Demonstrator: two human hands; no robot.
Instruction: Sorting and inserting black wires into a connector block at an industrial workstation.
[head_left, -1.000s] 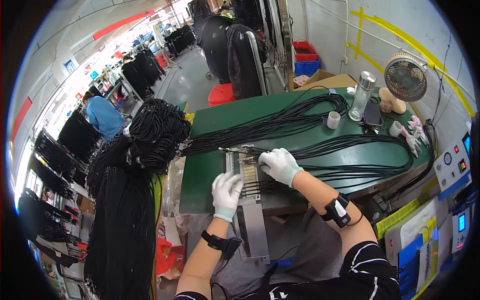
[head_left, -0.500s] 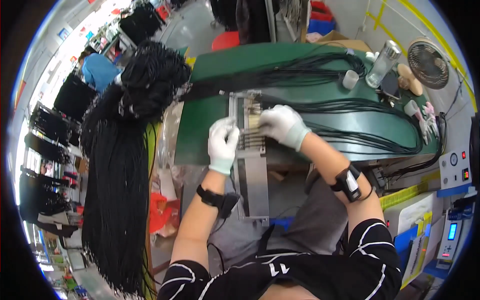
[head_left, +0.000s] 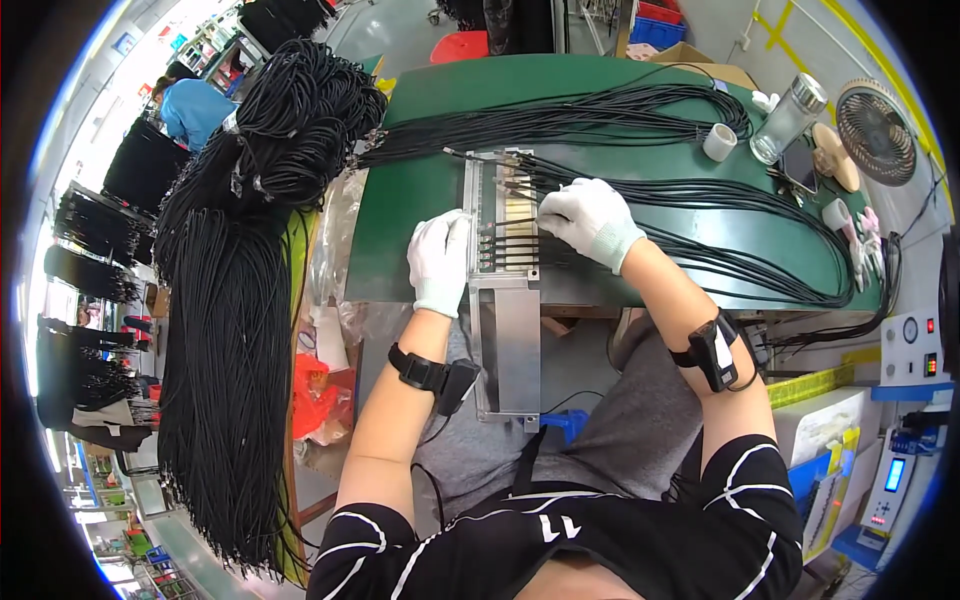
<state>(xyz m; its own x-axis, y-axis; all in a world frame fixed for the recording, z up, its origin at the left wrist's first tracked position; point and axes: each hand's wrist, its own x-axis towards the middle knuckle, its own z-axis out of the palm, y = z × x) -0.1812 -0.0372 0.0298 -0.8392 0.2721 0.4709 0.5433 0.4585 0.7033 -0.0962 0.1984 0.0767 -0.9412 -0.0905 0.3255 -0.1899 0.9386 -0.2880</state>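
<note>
A long metal jig point(head_left: 505, 345) lies across the table edge, with a slotted block point(head_left: 518, 205) at its far end. Several black cables point(head_left: 515, 255) lie side by side across this block, their metal-tipped ends towards the left. My right hand point(head_left: 592, 220), in a white glove, pinches a black cable just right of the block. My gloved left hand point(head_left: 438, 262) is at the jig's left rail, fingertips drawn together beside the cable ends. Whatever lies between those fingertips is too small to make out.
Looped black cables point(head_left: 740, 195) stretch over the green table point(head_left: 400, 250) to the right. At the left hangs a large cable bundle point(head_left: 225, 380). A glass bottle point(head_left: 790, 120), a white cup point(head_left: 719, 142) and a fan point(head_left: 875, 132) stand at the far right. A co-worker point(head_left: 190, 108) is further off.
The whole view has shifted a little. My right hand, blurred over the block before, is now at its right side with a cable. My left thumb and fingers have come closer together.
</note>
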